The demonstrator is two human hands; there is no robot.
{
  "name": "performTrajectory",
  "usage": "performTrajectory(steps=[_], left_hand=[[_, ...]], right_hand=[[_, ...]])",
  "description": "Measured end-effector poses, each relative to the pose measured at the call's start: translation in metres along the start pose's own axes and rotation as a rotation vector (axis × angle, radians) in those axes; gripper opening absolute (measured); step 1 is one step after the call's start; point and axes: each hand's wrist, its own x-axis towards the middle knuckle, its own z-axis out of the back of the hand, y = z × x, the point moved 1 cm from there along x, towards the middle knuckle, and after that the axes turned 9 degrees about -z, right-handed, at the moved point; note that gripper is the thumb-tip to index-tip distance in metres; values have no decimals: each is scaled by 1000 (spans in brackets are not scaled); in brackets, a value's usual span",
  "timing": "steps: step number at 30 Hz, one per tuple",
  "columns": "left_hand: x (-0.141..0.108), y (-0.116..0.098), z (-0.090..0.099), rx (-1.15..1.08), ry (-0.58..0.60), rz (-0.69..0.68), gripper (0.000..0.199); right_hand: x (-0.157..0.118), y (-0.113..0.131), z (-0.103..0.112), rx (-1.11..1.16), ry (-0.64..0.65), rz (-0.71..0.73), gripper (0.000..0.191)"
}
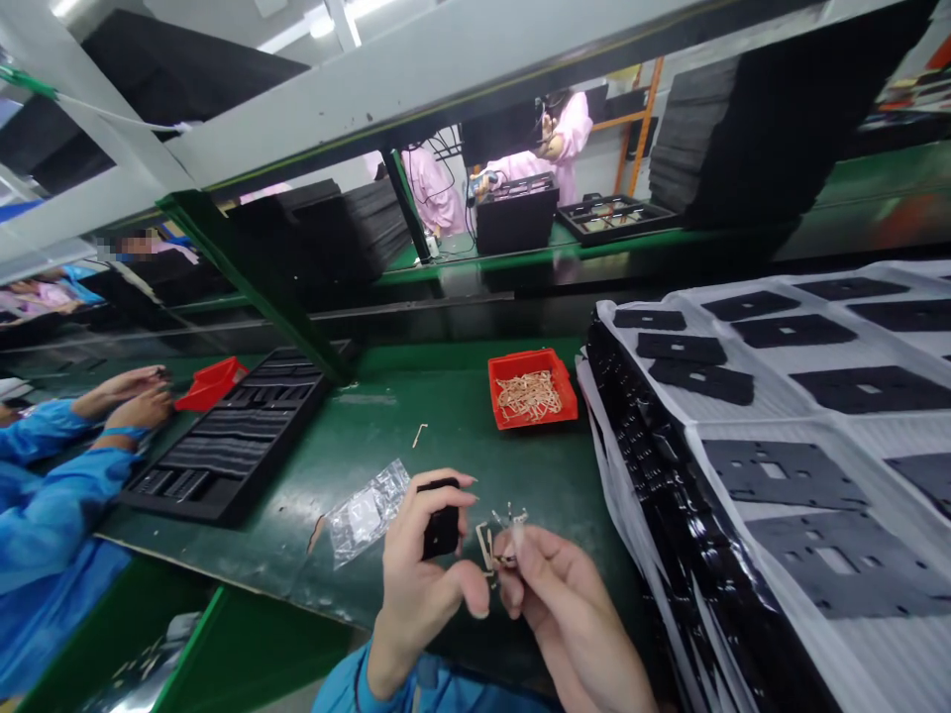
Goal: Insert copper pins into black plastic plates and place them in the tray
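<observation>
My left hand (416, 574) is curled round a small black plate (441, 533), held upright between fingers and palm with the thumb apart from it. Close by on the right, my right hand (561, 594) pinches several thin, bent, copper-coloured metal strips (485, 547) between thumb and fingers; some stick out toward the left hand. A red bin (533, 421) farther back holds a heap of similar strips (529, 395). One loose strip (420, 435) lies on the green bench (446, 396). Left of my left hand lies a clear plastic bag (369, 511).
On the right, a tall stack of white-lined trays (788, 436) carries flat black plates (788, 470). A black compartment tray (238, 436) and another red bin (212, 384) are at left, beside a co-worker's hands (138, 401). A green post (257, 287) rises behind.
</observation>
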Motion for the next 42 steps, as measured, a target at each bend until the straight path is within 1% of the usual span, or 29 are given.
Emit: performTrajectory(steps=[1, 2, 4, 5, 7, 8, 9, 11, 14, 18, 22, 25, 29, 35, 42], left_hand=[[-1, -2, -1, -42, 45, 52, 65], [-3, -4, -2, -85, 80, 119, 60], [-5, -8, -4, -166, 105, 300, 38], [-6, -9, -5, -206, 104, 402, 32], [-6, -10, -5, -296, 136, 589, 47], [-5, -10, -4, -329, 174, 656, 52], [-4, -11, -3, -344, 219, 699, 51], [1, -11, -2, -328, 281, 775, 40], [6, -15, -3, -268, 266, 855, 36], [7, -23, -11, -245, 252, 900, 40], [6, -29, -20, -224, 200, 914, 39], [5, -35, -23, -231, 202, 881, 34], [0, -39, -25, -259, 220, 816, 36], [-10, -35, -26, -285, 207, 760, 35], [-10, -35, -27, -240, 222, 728, 37]], right_hand=[[0, 1, 2, -16, -57, 57, 40], [0, 2, 4, -41, -126, 123, 40], [-2, 5, 8, -133, -270, 268, 36], [-3, 7, 10, -199, -322, 332, 33], [-5, 9, 12, -356, -345, 406, 27], [-5, 9, 12, -435, -337, 423, 23], [-4, 9, 13, -517, -326, 435, 20], [-3, 9, 13, -664, -329, 461, 14], [0, 10, 12, -782, -376, 503, 12], [1, 12, 9, -782, -360, 505, 13], [-1, 13, 6, -778, -376, 493, 13], [-2, 13, 5, -771, -394, 513, 14], [-4, 14, 6, -761, -398, 502, 15], [-4, 16, 8, -759, -397, 505, 14], [-6, 18, 7, -772, -404, 511, 15]])
